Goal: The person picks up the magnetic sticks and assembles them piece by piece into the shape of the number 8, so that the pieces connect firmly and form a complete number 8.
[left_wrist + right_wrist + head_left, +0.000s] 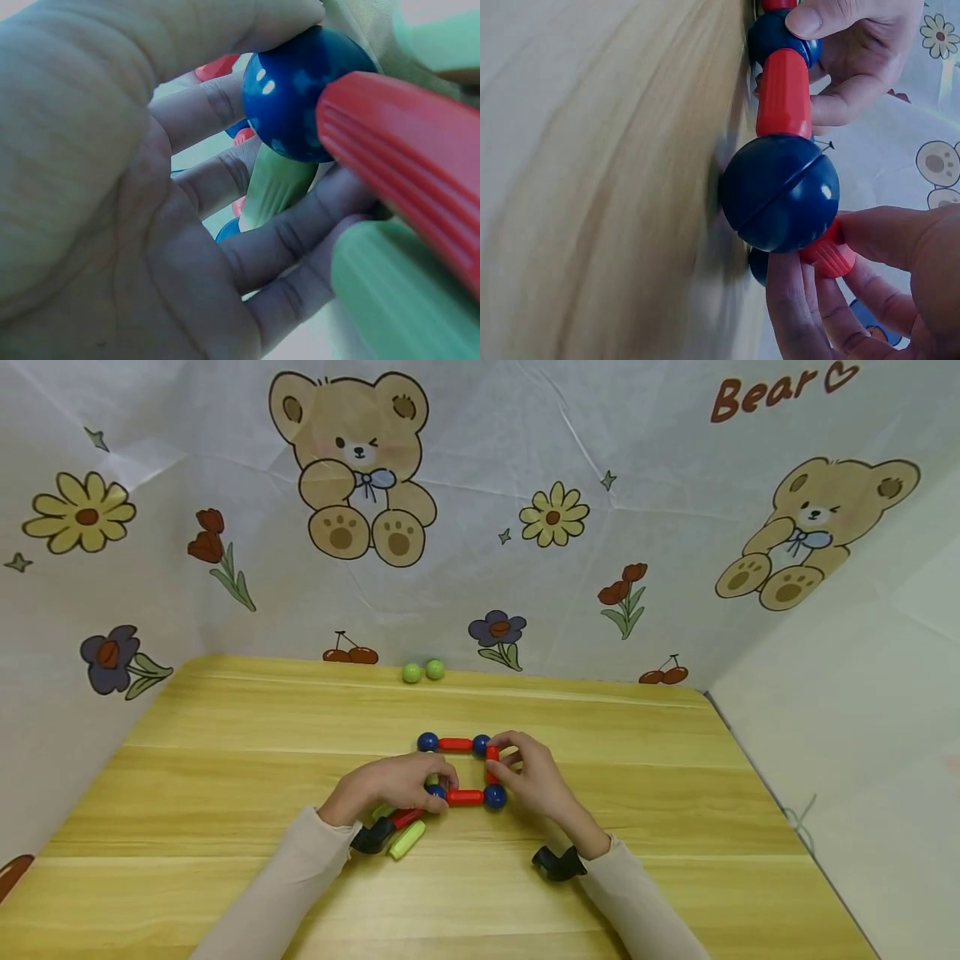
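On the table, the four-sided rod-and-ball frame looks mostly joined; the left hand pinches its near-left blue ball, the right hand a red rod. Two green balls lie unattached.

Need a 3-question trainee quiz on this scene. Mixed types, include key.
1. What colour is the ball that the left hand holds?
2. True or false: the right hand lies flat and holds nothing.
3. How many green balls sit near the far edge of the table?

Key:
1. Blue: the thumb and fingers are on a blue ball.
2. False: it pinches a red rod.
3. Two.
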`<state>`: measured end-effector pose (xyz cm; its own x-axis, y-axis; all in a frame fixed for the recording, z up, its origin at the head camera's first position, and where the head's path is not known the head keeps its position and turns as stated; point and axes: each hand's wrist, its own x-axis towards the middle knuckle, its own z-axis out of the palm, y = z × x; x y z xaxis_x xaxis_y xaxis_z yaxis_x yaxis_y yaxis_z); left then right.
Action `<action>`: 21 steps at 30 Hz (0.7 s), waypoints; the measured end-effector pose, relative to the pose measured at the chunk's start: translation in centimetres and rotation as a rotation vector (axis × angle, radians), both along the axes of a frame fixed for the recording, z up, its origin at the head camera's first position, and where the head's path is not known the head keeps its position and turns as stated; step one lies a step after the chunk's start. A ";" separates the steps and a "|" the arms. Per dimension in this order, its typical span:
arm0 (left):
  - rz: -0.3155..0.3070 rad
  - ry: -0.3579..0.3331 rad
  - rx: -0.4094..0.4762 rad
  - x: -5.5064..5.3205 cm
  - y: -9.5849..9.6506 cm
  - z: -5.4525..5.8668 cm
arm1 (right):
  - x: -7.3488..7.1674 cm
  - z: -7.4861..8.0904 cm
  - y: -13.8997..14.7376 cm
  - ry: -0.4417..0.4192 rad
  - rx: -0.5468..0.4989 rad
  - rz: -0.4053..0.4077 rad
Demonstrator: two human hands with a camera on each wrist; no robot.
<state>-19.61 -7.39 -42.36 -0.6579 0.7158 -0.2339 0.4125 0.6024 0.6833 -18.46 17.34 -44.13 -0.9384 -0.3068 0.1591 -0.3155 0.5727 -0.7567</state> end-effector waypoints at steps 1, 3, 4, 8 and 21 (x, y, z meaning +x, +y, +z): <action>0.000 0.001 0.000 0.0 0.0 0.0 | 0.0 -0.1 0.0 -0.012 -0.004 -0.004; -0.001 0.001 -0.002 0.0 0.0 0.0 | 0.0 -0.1 -0.1 -0.035 -0.003 -0.013; -0.001 0.000 -0.002 0.0 0.0 0.0 | 0.1 -0.2 -0.1 -0.048 0.000 -0.016; -0.003 0.003 -0.001 0.1 0.0 0.1 | 0.1 -0.3 -0.2 -0.092 0.013 -0.021; 0.007 -0.010 0.001 0.1 0.0 0.1 | 0.0 -0.6 -0.3 -0.072 -0.007 -0.049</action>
<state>-19.55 -7.38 -42.28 -0.6607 0.7113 -0.2398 0.4013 0.6047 0.6880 -18.47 17.06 -44.68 -0.9613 -0.2592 0.0931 -0.2321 0.5806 -0.7804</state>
